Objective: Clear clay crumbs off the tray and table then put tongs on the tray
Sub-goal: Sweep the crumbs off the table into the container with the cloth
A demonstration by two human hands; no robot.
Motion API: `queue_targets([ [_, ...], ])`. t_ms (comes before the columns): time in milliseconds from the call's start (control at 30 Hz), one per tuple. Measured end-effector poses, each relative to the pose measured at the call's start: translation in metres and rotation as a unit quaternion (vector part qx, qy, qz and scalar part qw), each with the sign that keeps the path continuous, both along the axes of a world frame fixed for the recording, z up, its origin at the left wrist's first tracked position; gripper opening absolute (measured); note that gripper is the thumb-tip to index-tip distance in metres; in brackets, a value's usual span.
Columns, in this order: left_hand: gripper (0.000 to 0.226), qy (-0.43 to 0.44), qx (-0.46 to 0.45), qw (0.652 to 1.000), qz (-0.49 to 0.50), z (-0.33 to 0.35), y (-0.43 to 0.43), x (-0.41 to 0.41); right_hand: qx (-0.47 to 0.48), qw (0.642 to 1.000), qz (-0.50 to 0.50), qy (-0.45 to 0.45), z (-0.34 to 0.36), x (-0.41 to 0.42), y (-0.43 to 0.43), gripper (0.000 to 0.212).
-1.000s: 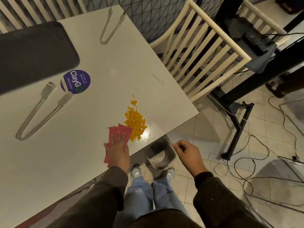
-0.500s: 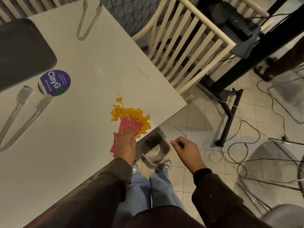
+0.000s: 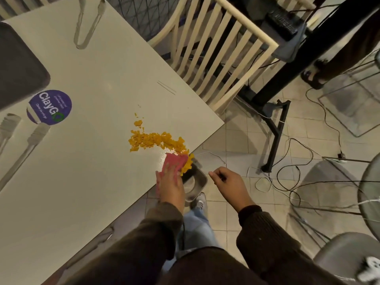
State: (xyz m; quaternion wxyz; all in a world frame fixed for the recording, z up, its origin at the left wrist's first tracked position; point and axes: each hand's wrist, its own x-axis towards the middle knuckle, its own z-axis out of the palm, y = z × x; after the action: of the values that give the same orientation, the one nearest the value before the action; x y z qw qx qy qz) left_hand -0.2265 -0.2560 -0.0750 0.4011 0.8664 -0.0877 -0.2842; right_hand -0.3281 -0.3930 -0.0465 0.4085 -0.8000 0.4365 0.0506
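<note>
Now left hand (image 3: 171,184), fingers flat, is pressing cloth (image 3: 175,161) into light, loose crumbs (image 3: 156,139); right hand (image 3: 228,183) is hovering half-curled, empty.

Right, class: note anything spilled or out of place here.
Orange clay crumbs lie spilled on the white table near its corner, beside the pink cloth under the left hand. The far tongs and near tongs lie off the dark tray.

My left hand (image 3: 170,184) rests on the cloth (image 3: 174,162) at the near edge of the table (image 3: 92,182), crumbs (image 3: 154,139) just beyond it, the bin (image 3: 196,181) below that edge, the tray (image 3: 18,64) far left.
</note>
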Motion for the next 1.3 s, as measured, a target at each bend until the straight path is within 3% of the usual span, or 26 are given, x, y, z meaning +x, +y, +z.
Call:
queue_targets([
  [200,0.034,0.095,-0.062,0.994,-0.010,0.003,0.007,-0.029,-0.010,1.000,-0.021,-0.001,0.003,-0.005,-0.004,0.026],
  [367,0.027,0.116,-0.143,0.978,0.098,0.033,0.008,-0.004,-0.002,1.000,-0.018,-0.005,0.009,-0.004,0.001,0.025],
  [667,0.028,-0.074,-0.230,0.947,0.211,0.086,0.036,0.094,0.002,1.000,-0.011,-0.004,0.004,0.012,-0.003,0.024],
  [800,0.029,-0.122,-0.163,0.961,0.187,0.048,0.059,0.146,0.016,1.000,-0.002,-0.012,0.000,0.025,-0.003,0.026],
  [1000,0.040,-0.126,0.045,0.988,0.074,0.001,0.053,0.178,0.017,0.999,0.028,0.000,-0.006,0.029,-0.007,0.027],
  [1100,0.039,-0.128,0.042,0.989,0.055,-0.015,0.042,0.171,0.025,0.999,0.036,0.017,-0.010,0.023,-0.013,0.028],
  [1300,0.042,-0.045,-0.022,0.989,0.142,-0.019,0.023,0.156,0.031,0.999,0.036,0.020,-0.009,0.007,-0.028,0.025],
])
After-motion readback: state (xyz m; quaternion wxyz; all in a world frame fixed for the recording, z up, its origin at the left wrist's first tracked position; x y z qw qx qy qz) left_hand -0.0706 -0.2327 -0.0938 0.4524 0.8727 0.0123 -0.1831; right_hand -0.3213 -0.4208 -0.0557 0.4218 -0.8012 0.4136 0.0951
